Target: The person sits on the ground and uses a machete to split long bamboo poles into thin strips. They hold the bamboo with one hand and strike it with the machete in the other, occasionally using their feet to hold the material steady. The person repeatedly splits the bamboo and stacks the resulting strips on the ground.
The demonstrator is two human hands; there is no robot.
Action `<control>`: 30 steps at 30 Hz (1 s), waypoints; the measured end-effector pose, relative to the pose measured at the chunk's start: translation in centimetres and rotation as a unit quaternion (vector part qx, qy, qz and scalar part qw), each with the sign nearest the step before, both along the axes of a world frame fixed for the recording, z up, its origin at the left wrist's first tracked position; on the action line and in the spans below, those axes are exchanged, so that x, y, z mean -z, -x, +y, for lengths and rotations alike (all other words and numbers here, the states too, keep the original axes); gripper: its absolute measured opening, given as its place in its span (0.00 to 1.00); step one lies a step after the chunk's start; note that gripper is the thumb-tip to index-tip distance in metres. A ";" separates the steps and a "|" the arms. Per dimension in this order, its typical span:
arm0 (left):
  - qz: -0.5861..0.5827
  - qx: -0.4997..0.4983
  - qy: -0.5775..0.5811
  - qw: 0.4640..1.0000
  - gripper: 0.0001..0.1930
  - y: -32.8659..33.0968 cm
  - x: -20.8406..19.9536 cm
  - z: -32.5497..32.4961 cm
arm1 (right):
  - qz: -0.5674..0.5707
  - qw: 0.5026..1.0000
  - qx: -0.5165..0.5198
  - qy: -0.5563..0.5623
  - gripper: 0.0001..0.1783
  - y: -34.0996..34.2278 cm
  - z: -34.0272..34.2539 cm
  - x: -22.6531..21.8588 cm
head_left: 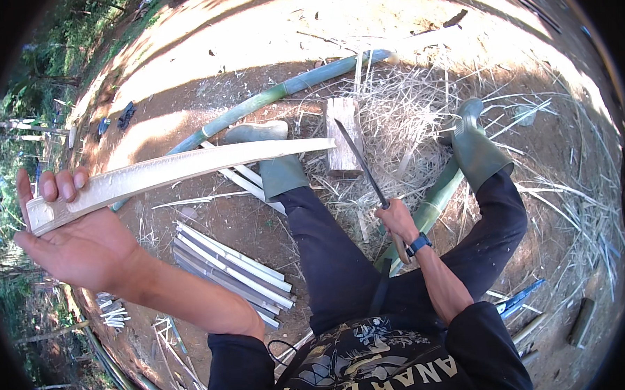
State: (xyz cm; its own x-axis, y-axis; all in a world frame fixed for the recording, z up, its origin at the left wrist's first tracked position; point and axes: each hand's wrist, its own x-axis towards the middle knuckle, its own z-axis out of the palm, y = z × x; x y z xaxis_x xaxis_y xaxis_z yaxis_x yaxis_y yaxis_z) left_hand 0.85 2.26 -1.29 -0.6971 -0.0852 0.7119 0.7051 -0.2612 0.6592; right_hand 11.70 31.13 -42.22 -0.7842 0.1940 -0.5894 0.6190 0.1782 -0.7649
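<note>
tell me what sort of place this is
It looks like an outdoor bamboo-working spot on bare dirt: a green bamboo pole, pale shavings strewn beside a wooden block, and leafy greenery along the left edge.

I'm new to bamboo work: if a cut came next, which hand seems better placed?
Probably the right hand: it grips the long knife, which shows near the narrow end of the pale strip. The left hand holds the strip's wide end.

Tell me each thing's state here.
Pale flat bamboo strip, split, in left hand
Long dark metal knife, unsheathed, in right hand
Brown wooden block, on ground
Long green bamboo pole, lying on ground
Thin pale bamboo slats, split, lying together
Olive rubber boots, worn
Dark wristwatch, fastened
</note>
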 end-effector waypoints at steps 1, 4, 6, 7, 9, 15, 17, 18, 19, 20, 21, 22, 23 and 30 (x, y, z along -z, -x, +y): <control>-0.001 -0.032 0.003 0.999 0.29 0.0 -0.1 0.4 | 0.092 0.994 -0.008 -0.066 0.12 -0.8 -0.5 1.0; 0.042 -0.257 0.005 0.966 0.29 -1.1 0.6 3.8 | 0.152 0.987 -0.026 -0.046 0.13 -1.5 -2.6 -7.5; 0.070 -0.336 0.001 0.939 0.29 -1.6 0.4 5.0 | 0.186 0.980 -0.052 -0.040 0.12 -1.9 -3.7 -11.5; 0.081 -0.377 0.000 0.923 0.29 -1.9 0.3 5.4 | 0.200 0.977 -0.069 -0.036 0.12 -2.2 -4.3 -13.1; 0.082 -0.411 0.004 0.908 0.24 -2.4 0.2 6.7 | 0.225 0.967 -0.111 -0.041 0.11 -2.6 -5.4 -16.0; 0.073 -0.435 -0.035 0.897 0.19 -2.6 -0.1 7.2 | 0.315 0.933 -0.138 -0.103 0.09 -2.9 -8.4 -14.6; 0.055 -0.443 -0.044 0.894 0.19 -2.7 -0.1 7.2 | 0.231 0.957 -0.126 -0.122 0.08 -2.2 -8.0 -11.6; 0.052 -0.439 -0.051 0.895 0.18 -2.8 -0.2 7.6 | 0.202 0.963 -0.131 -0.119 0.09 -1.6 -7.3 -9.4; 0.047 -0.432 -0.054 0.899 0.18 -2.6 0.0 7.8 | 0.216 0.958 -0.134 -0.132 0.10 -1.7 -7.1 -9.6; 0.050 -0.444 -0.056 0.893 0.18 -2.2 0.1 7.6 | 0.229 0.953 -0.135 -0.144 0.10 -1.9 -7.1 -9.8; 0.053 -0.455 -0.058 0.887 0.18 -1.7 0.2 7.5 | 0.236 0.953 -0.128 -0.138 0.10 -2.0 -7.1 -10.1; 0.060 -0.473 -0.053 0.877 0.18 -1.7 -0.2 7.1 | 0.245 0.953 -0.127 -0.123 0.10 -2.2 -7.6 -11.5; 0.064 -0.448 -0.050 0.891 0.17 -1.7 -0.1 7.0 | 0.248 0.954 -0.123 -0.116 0.10 -2.5 -7.5 -12.4; 0.080 -0.343 0.009 0.936 0.19 -3.2 0.8 7.9 | 0.174 0.977 -0.113 -0.045 0.11 -3.5 -6.7 -14.2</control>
